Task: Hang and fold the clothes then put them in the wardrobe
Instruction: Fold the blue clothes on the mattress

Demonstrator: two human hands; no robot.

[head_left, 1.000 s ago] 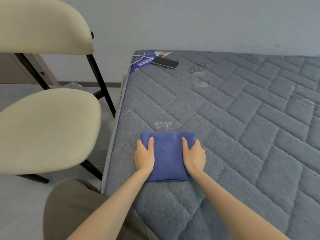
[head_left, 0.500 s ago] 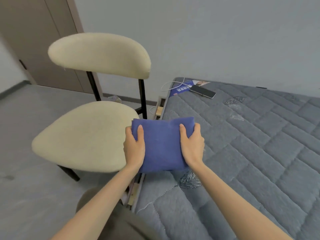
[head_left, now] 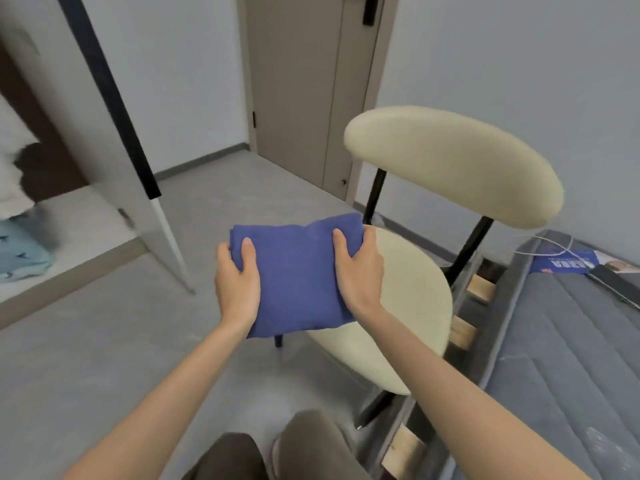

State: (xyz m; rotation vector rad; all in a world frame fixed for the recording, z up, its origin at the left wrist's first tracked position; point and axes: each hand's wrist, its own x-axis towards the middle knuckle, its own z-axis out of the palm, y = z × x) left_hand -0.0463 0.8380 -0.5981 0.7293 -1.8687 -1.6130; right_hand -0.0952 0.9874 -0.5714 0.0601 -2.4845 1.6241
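both hands, the left hand (head_left: 237,282) and right hand (head_left: 360,271), grip the folded blue garment (head_left: 294,275) by its sides; keep it level so the folds hold on the way to the wardrobe shelf (head_left: 76,216).

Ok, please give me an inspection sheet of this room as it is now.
Surface: grey mattress, quilted, at right.
Job's things: folded blue cloth held in the air; wardrobe open at left, light blue garment on its shelf.
Clutter: phone and leaflet on the mattress corner.
Hands: left hand and right hand each grip one side of the cloth.
Cables: white cable beside the leaflet.
Surroundings: cream chair, closed door, grey floor.
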